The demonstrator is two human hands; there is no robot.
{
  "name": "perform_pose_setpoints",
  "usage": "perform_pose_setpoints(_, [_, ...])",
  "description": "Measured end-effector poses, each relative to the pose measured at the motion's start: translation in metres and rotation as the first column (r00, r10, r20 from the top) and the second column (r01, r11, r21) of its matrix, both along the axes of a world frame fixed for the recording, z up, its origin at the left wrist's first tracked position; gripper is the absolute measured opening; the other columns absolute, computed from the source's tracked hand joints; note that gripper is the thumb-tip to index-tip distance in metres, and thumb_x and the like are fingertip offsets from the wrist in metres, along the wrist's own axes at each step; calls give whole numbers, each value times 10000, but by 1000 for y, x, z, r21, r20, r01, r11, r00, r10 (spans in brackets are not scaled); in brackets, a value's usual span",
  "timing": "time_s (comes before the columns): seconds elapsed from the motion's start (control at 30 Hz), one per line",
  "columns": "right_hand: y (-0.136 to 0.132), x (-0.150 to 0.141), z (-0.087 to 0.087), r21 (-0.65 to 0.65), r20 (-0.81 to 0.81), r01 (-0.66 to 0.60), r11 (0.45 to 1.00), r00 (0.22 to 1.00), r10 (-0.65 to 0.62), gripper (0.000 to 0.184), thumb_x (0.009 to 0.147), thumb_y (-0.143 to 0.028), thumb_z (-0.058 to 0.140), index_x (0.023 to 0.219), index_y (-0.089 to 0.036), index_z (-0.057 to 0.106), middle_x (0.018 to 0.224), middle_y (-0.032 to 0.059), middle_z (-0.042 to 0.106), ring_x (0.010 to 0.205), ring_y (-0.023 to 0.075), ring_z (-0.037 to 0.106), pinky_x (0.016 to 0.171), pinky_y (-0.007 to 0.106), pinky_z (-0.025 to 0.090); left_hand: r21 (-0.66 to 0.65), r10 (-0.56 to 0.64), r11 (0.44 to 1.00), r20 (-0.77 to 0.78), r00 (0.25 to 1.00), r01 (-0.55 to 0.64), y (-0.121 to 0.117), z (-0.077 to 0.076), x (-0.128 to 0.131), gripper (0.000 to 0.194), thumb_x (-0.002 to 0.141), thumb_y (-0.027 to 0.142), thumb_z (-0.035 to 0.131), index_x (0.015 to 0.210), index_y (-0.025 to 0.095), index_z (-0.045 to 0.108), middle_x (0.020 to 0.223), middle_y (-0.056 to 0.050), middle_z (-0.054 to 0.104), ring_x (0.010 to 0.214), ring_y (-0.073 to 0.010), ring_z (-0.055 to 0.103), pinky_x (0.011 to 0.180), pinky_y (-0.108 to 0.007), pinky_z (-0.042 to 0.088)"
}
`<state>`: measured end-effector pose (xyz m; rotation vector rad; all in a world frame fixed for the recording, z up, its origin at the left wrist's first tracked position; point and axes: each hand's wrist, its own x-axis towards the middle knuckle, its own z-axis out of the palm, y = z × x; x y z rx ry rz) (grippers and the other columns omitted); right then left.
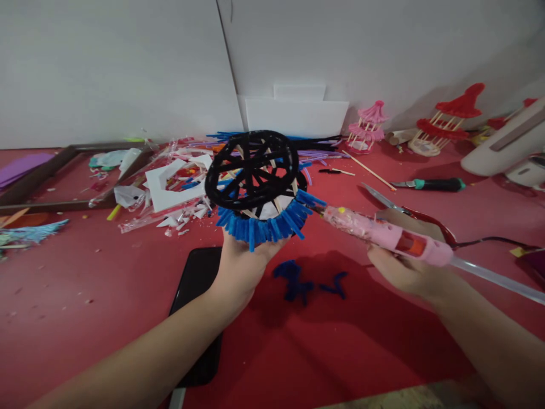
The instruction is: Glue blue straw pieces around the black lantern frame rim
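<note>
My left hand [244, 267] grips a small pipe-cleaner pavilion model [255, 170] from below, holding it tilted over the table. Its top is a black spoked ring on wooden sticks, and a fringe of short blue pipe-cleaner pieces [264, 227] runs around the lower rim. In my right hand [398, 261] is a pink hot glue gun [383, 233], with a clear glue stick coming out of its back end. The gun's nozzle is close to the right side of the blue fringe; whether it touches is unclear. Loose blue pipe-cleaner pieces [293, 281] lie on the table below.
A black phone [198, 272] lies beside my left forearm. Scissors [378, 197] and a craft knife [438, 184] are near my right hand. Pink [368, 128] and red [447, 119] pavilion models stand at the back right. Scraps and a brown frame [76, 146] cover the left.
</note>
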<state>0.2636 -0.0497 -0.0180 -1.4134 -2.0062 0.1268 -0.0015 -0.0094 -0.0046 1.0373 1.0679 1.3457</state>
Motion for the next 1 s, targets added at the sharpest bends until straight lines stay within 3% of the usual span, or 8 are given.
perform_pose_setpoints(0.1, [7, -2, 14, -46, -89, 88, 995, 992, -92, 162, 896, -227, 599, 1054, -237, 636, 765, 2, 647, 595, 164, 566, 511, 305, 455, -11, 85, 996, 48, 995, -84, 3, 2, 0, 367, 692, 249, 940, 955, 251, 684, 1072, -24, 785, 1169, -265, 728, 1105, -475, 554])
perform_pose_setpoints(0.17, [15, -5, 19, -99, -91, 168, 981, 980, -177, 81, 885, -306, 616, 915, -231, 621, 743, 9, 633, 608, 169, 562, 521, 306, 432, -21, 116, 993, 69, 991, -114, 5, 4, 0, 389, 670, 246, 952, 932, 250, 665, 1065, -19, 774, 1209, -269, 709, 1135, -487, 529])
perform_pose_setpoints(0.3, [30, -6, 19, -150, 3, 167, 974, 986, -168, 421, 896, -595, 661, 714, -229, 557, 766, 39, 634, 627, 167, 562, 540, 300, 404, -22, 120, 993, 59, 991, -119, 6, 4, -1, 400, 672, 239, 940, 937, 238, 641, 1026, -32, 769, 1178, -276, 716, 1089, -507, 554])
perform_pose_setpoints(0.43, [37, -4, 11, -224, 152, 157, 962, 981, -125, 507, 985, -571, 547, 612, -251, 425, 542, -17, 495, 492, 150, 458, 505, 310, 321, -32, 108, 994, 73, 991, -106, 4, 4, 0, 377, 685, 228, 940, 924, 239, 649, 1008, -12, 754, 1151, -261, 719, 1100, -500, 544])
perform_pose_setpoints(0.6, [33, -9, 2, 1, 317, 219, 976, 925, -208, 316, 989, -450, 587, 835, -187, 675, 851, 108, 674, 827, 280, 652, 731, 416, 505, -30, 83, 996, 92, 992, -80, 3, 5, 1, 385, 675, 234, 952, 928, 246, 662, 1008, 0, 754, 1120, -255, 730, 1095, -477, 553])
perform_pose_setpoints(0.7, [25, -23, 7, 181, 247, 46, 982, 965, -91, 143, 990, -298, 614, 984, -200, 717, 958, 101, 687, 931, 271, 647, 839, 443, 529, -18, 67, 998, 58, 996, -66, 3, 6, 1, 415, 684, 265, 944, 990, 250, 664, 1094, -23, 772, 1104, -256, 739, 1073, -466, 568])
perform_pose_setpoints(0.83, [14, -47, 15, 115, 229, -449, 886, 880, 416, 221, 1032, -168, 532, 1090, -234, 735, 1004, 50, 721, 941, 190, 622, 869, 345, 536, -6, 50, 999, 41, 998, -50, 2, 3, 1, 449, 690, 268, 936, 1044, 266, 659, 1109, -19, 777, 1070, -238, 749, 1039, -433, 588])
perform_pose_setpoints(1.0, [10, -64, -1, 19, 284, -535, 845, 813, 508, 292, 1034, -135, 497, 1203, -216, 722, 1146, 62, 749, 1052, 210, 626, 940, 368, 528, 29, 46, 998, 22, 999, -46, 3, -1, 1, 438, 692, 259, 941, 1033, 286, 668, 1006, 0, 777, 1060, -234, 749, 1020, -412, 599])
